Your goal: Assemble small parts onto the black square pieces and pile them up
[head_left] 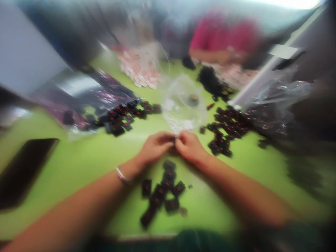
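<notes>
My left hand (156, 147), with a silvery bracelet at the wrist, and my right hand (191, 146) meet at the middle of the green table (118, 150). Their fingers are pinched together around something small and dark that is too hidden to name. Just beyond them is a clear plastic bag (183, 103) with small white pieces inside. Between my forearms lies a loose group of black pieces with red marks (160, 192). More such pieces are heaped at the left (123, 115) and at the right (228, 126).
A dark flat object (26, 171) lies at the left edge. Pale pink and white pieces (140, 68) are piled at the back. A person in a pink top (223, 35) sits across. Plastic wrapping (280, 101) covers the right side.
</notes>
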Demonstrator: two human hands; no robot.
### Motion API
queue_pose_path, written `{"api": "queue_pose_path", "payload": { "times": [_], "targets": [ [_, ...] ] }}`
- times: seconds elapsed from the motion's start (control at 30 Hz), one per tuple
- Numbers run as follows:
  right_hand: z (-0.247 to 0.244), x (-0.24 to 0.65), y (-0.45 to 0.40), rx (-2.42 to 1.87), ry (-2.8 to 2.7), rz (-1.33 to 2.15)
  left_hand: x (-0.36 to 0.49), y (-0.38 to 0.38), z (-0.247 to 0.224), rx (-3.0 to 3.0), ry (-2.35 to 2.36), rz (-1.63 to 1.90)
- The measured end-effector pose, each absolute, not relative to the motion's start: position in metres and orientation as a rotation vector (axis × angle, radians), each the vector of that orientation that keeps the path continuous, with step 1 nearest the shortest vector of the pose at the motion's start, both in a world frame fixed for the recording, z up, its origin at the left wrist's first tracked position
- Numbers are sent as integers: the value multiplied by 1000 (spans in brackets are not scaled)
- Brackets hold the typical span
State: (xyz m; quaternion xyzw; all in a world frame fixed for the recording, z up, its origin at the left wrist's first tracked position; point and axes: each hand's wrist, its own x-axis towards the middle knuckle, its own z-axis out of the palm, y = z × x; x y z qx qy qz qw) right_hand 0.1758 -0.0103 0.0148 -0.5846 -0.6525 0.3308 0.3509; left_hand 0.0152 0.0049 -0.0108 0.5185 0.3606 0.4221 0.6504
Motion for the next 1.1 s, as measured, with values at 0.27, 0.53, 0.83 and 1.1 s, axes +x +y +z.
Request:
{"api": "queue_pose_path", "payload": {
  "times": [0.27,0.53,0.83,1.1],
  "targets": [
    [26,176,-13,-1380,-1246,1465,13,8,-8,966,655,939],
    [29,177,-12,-1463,-1341,1424,13,8,-12,995,690,929],
    [24,173,-14,-1542,-1470,1228,11,10,-14,1076,726,915],
    [25,178,-13,-1367,-1272,1499,9,12,-14,1001,603,891]
  ]
}}
